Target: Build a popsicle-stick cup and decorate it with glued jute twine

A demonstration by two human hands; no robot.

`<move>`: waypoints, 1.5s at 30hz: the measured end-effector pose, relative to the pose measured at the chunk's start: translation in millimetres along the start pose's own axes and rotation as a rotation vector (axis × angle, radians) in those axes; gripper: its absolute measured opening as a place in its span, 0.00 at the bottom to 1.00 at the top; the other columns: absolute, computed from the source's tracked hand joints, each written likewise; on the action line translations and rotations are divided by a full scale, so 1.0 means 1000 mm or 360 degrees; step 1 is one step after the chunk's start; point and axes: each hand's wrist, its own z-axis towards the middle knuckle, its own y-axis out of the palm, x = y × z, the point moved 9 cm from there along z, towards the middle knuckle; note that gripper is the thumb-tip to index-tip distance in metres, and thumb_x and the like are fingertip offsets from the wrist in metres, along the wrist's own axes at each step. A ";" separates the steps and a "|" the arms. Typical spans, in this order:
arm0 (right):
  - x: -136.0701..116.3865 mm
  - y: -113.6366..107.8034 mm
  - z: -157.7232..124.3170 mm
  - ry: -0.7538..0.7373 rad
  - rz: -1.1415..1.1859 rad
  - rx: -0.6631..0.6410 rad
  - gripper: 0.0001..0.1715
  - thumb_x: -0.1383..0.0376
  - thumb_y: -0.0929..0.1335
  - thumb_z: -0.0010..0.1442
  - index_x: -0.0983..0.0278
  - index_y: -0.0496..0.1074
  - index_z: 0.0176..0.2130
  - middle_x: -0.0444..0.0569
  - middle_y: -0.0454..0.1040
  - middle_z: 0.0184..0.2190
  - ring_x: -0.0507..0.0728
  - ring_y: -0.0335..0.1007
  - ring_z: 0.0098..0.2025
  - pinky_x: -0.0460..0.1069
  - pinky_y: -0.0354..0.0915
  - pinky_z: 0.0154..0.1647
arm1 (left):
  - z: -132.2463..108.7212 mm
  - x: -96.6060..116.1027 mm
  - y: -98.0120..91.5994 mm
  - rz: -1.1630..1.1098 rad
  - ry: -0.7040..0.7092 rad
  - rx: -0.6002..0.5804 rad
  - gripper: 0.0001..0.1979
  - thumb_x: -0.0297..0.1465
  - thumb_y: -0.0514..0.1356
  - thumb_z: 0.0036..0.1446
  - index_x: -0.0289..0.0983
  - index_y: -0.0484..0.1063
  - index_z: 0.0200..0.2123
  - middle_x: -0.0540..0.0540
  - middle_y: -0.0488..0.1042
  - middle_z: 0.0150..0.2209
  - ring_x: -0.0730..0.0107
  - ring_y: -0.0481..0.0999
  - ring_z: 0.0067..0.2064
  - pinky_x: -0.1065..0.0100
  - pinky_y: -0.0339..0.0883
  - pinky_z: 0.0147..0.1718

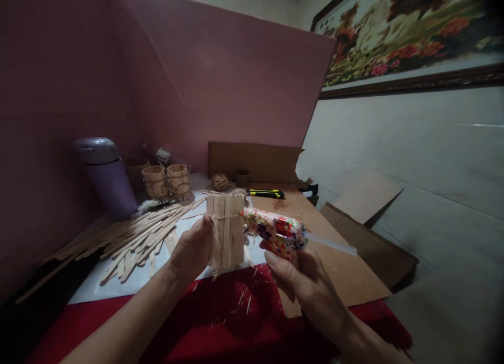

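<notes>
My left hand (pixel 191 248) grips the left side of a small pot of upright wooden craft sticks (pixel 228 238), with its thumb on the near face. A thin twine (pixel 226 216) runs across the upper part of the sticks, and more twine hangs down the left side. My right hand (pixel 301 274) is wrapped around the handle of a flower-patterned glue gun (pixel 275 227). Its orange nozzle points left, at or very close to the pot's right edge by the twine. From the back of the gun sticks out a clear glue stick (pixel 333 243).
Loose craft sticks (pixel 145 238) fan out on white paper at left. Behind them stand two small wooden pots (pixel 165 181) and a purple flask (pixel 106 180). A twine ball (pixel 219 182), small brown pot (pixel 242 177) and yellow-black utility knife (pixel 268 194) lie farther back. Cardboard (pixel 334 259) covers the right side.
</notes>
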 end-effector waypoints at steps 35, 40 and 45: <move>-0.011 0.005 0.000 -0.0014 0.0078 -0.0002 0.16 0.54 0.66 0.62 0.63 0.70 0.29 0.38 0.57 0.16 0.48 0.51 0.19 0.46 0.52 0.19 | -0.001 -0.006 -0.002 -0.0113 -0.0166 -0.0160 0.29 0.51 0.63 0.48 0.35 0.77 0.45 0.37 0.80 0.44 0.46 0.79 0.44 0.51 0.70 0.46; -0.011 0.005 0.000 -0.0015 0.0072 0.0029 0.15 0.55 0.67 0.62 0.63 0.72 0.30 0.39 0.59 0.17 0.49 0.53 0.20 0.46 0.55 0.21 | 0.000 -0.006 -0.003 -0.0095 -0.0149 -0.0109 0.30 0.52 0.64 0.47 0.33 0.78 0.44 0.37 0.81 0.41 0.45 0.79 0.43 0.50 0.70 0.45; -0.014 0.003 0.002 -0.0048 0.0066 0.0007 0.16 0.55 0.66 0.62 0.63 0.73 0.30 0.39 0.58 0.16 0.49 0.53 0.20 0.46 0.54 0.21 | 0.000 -0.004 0.001 -0.0161 -0.0162 -0.0177 0.30 0.51 0.65 0.46 0.33 0.79 0.44 0.37 0.81 0.43 0.48 0.80 0.42 0.53 0.72 0.44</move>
